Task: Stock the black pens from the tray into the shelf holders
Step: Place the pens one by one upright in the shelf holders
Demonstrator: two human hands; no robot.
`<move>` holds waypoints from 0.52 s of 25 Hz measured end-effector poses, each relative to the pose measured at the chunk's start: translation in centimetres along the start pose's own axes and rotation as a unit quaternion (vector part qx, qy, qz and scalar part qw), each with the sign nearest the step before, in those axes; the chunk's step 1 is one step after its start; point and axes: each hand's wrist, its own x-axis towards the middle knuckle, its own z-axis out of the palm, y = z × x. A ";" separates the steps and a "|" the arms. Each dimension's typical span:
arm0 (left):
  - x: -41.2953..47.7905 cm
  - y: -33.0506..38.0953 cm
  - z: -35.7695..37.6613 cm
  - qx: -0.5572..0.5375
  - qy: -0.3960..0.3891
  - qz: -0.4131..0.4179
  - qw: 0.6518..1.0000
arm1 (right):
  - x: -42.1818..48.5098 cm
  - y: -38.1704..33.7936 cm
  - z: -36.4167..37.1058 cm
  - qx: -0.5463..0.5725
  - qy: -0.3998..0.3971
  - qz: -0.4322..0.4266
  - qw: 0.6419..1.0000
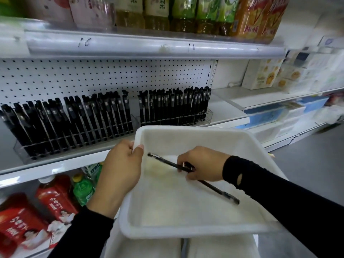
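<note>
The fingers of your right hand (pixel 202 164) pinch the black pens (pixel 163 161) lying in the tray (pixel 186 233), your left hand (pixel 121 168) curled over its rim, so a slack pinch may drop one short of the already crowded shelf holders (pixel 19 150).

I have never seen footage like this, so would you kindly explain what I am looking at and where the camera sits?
There is no machine here: these are a person's two bare hands. The single picture comes from a camera worn on the person's head, looking forward and down at a shop shelf. The left hand grips the rim of a white tray. The right hand reaches into it and pinches a black pen; a second pen seems to lie under that hand. On the shelf, clear holders carry rows of stocked pens.
</note>
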 end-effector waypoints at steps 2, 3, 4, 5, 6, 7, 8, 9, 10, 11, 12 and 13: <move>-0.1 -0.1 0.0 0.004 0.001 0.001 1.000 | 0.7 0.3 0.6 0.020 0.016 0.000 1.000; -0.1 -0.1 0.0 0.007 0.002 0.001 1.000 | 0.9 0.4 0.9 0.028 0.017 -0.002 0.999; -0.1 -0.1 0.0 0.008 0.003 0.000 1.000 | 1.1 0.4 1.1 0.034 0.017 -0.003 0.999; -0.1 -0.1 -0.1 0.009 0.003 -0.001 1.000 | 1.2 0.5 1.1 0.044 0.020 -0.001 0.999; 0.0 -0.1 -0.1 0.008 0.002 -0.002 1.000 | 1.2 0.7 1.1 0.056 0.024 0.005 0.998; 0.0 -0.1 -0.1 0.007 0.002 -0.002 1.000 | 1.1 0.9 0.9 0.068 0.030 0.011 0.997; 0.0 -0.1 -0.1 0.007 0.003 -0.001 1.000 | 1.0 1.1 0.8 0.074 0.041 0.016 0.996; -0.1 0.0 -0.1 0.009 0.003 0.002 1.000 | 0.9 1.5 0.6 0.072 0.055 0.018 0.996; -0.1 0.0 -0.1 0.010 0.004 0.004 1.000 | 0.8 1.8 0.5 0.063 0.067 0.016 0.996; -0.2 0.1 -0.1 0.008 0.005 0.006 1.000 | 0.7 2.0 0.4 0.053 0.074 0.015 0.996; -0.2 0.1 -0.1 0.006 0.005 0.006 1.000 | 0.6 2.1 0.2 0.046 0.079 0.013 0.996; -0.2 0.1 -0.1 0.004 0.004 0.005 1.000 | 0.5 2.1 -0.2 0.042 0.088 0.011 0.995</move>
